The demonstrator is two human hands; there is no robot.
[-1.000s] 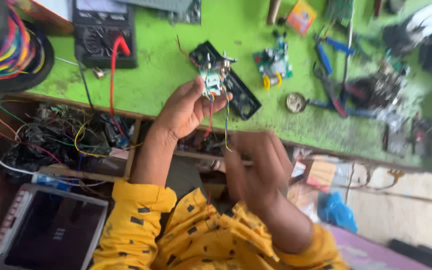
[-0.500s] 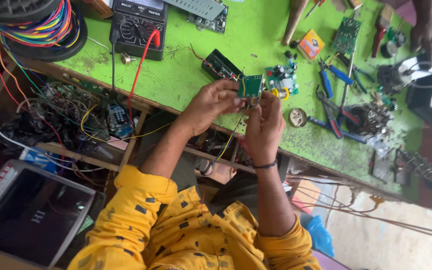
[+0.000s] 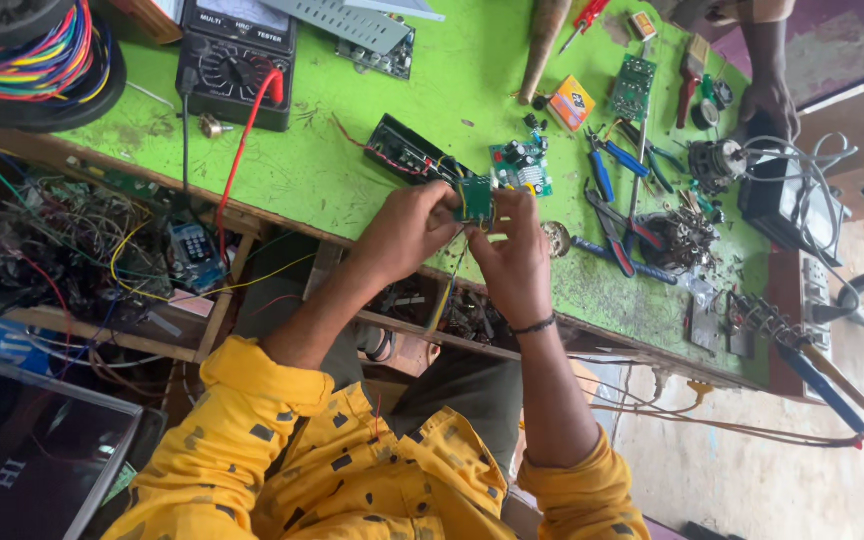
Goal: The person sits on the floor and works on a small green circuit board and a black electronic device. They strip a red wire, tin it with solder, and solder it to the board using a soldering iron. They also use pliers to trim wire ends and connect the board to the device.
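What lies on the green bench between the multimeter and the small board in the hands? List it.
In the head view, between the multimeter and the small green board held by both hands lies a long black module with red wires; otherwise bare green bench.

orange packet (image 3: 573,102) on green bench | multimeter's pale screen (image 3: 249,16) top-left | dark monitor (image 3: 22,450) bottom-left
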